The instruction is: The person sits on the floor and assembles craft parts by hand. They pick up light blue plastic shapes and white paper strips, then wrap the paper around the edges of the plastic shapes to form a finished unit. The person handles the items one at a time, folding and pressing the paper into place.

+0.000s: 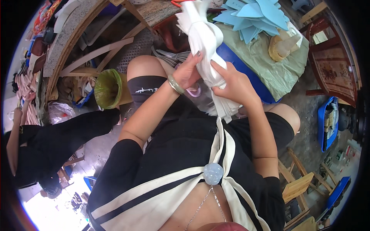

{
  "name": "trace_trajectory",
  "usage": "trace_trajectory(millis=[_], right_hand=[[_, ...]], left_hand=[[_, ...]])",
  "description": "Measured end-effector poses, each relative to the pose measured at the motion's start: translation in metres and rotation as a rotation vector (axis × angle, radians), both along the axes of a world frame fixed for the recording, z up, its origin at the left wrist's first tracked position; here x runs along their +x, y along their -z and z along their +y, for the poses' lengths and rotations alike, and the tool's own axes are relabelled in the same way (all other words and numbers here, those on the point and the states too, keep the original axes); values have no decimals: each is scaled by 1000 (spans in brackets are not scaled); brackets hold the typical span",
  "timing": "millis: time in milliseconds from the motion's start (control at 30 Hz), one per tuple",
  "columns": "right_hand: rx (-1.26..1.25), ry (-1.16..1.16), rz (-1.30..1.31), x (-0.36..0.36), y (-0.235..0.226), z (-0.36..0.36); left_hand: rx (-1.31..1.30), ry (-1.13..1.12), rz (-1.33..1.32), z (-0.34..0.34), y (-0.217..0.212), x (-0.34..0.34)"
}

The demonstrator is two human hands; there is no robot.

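Note:
A thick bundle of white, thin, curved cut pieces [208, 40] is held up in front of me, its layers fanning out at the upper and lower ends. My left hand [188, 71] grips its left side, thumb against the stack. From the right, my right hand [235, 82] closes around the same bundle, thumb and fingers pressed on its edge. A pile of light blue cut pieces with pointed ends [254, 17] lies just beyond, on a grey-green cloth [266, 65]. Beside that pile sits a tan roll-like object [283, 48].
A blue bin [239, 65] shows under the cloth. To the left stand a yellow-green lined bucket [110, 88] and a wooden-framed table [77, 42]. Another person in black [38, 142] works at far left. A wooden chair [327, 57] and a blue crate [328, 123] are on the right.

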State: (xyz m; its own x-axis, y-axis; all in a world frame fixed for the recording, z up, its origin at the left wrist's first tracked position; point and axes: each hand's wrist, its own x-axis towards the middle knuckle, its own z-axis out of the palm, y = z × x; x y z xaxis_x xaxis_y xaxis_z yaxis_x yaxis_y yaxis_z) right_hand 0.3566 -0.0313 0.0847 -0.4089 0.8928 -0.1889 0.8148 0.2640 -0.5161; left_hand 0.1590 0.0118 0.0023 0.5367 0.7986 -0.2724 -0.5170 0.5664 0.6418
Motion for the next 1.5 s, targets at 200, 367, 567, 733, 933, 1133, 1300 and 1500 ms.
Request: trace_trajectory(millis=[200,367,567,733,933,1133,1300,1500], right_hand=[[450,32,11,-31,15,-21],[130,175,746,-25,47,-20],[-224,468,1211,-8,71,-13],[-350,422,1177,-19,74,-11],[-293,327,1148,-36,81,-11],[-4,230,886,-56,54,4],[280,199,778,-85,36,30],[102,269,800,-100,32,44]], left_hand=[[-13,-101,-241,-15,-13,-16],[-12,-394,-114,-18,5,-31],[-35,-296,-342,-27,22,-60],[32,-251,-296,-27,22,-66],[23,-303,-160,-29,14,-59],[111,-335,64,-31,7,-48],[208,-341,185,-33,1,-45],[259,-423,363,-35,1,-43]])
